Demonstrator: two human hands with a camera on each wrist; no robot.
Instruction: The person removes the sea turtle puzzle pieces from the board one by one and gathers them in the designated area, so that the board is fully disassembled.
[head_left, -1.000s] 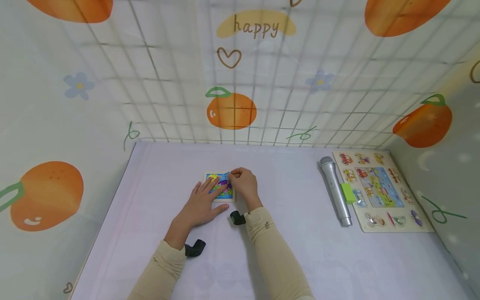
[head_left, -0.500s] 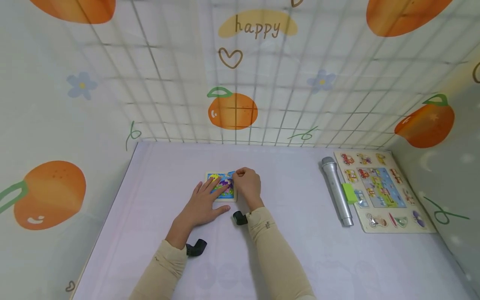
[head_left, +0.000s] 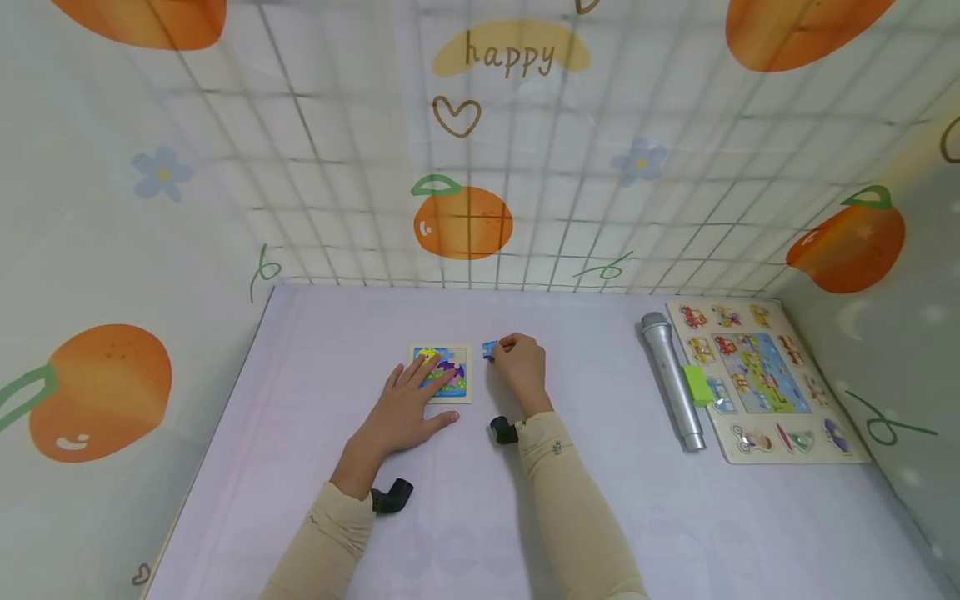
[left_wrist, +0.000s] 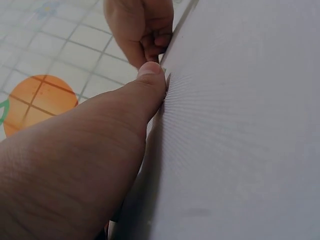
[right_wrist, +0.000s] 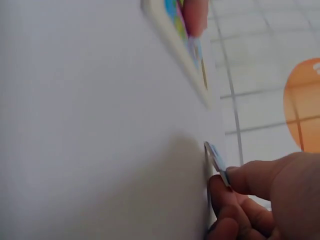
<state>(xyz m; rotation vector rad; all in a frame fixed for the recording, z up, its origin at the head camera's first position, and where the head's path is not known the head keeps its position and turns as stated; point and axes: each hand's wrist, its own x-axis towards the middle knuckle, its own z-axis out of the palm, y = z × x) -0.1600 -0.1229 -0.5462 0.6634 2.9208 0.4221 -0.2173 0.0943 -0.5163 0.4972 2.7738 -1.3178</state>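
A small square jigsaw puzzle [head_left: 459, 388] with a pale wooden frame lies mid-table, its picture blue, yellow, purple and green. My left hand [head_left: 405, 408] rests on it with fingers spread and straight, covering its left part. At the upper right corner of the puzzle a gap shows the bare backing. Just right of the frame, my right hand [head_left: 521, 367] pinches a blue puzzle piece [head_left: 489, 350] between thumb and fingers. In the right wrist view the puzzle piece [right_wrist: 216, 161] is seen edge-on, close over the white table and apart from the frame.
A silver microphone [head_left: 672, 383] lies to the right, beside a lime-green block [head_left: 697, 387]. Past them is a larger wooden picture board [head_left: 825, 446] with several vehicle and toy pictures. A wire grid behind printed cloth [head_left: 525, 167] stands along the table's back edge.
My right hand has lifted the blue piece out of the puzzle's upper right corner and carried it to the right. The left hand stays spread on the puzzle.
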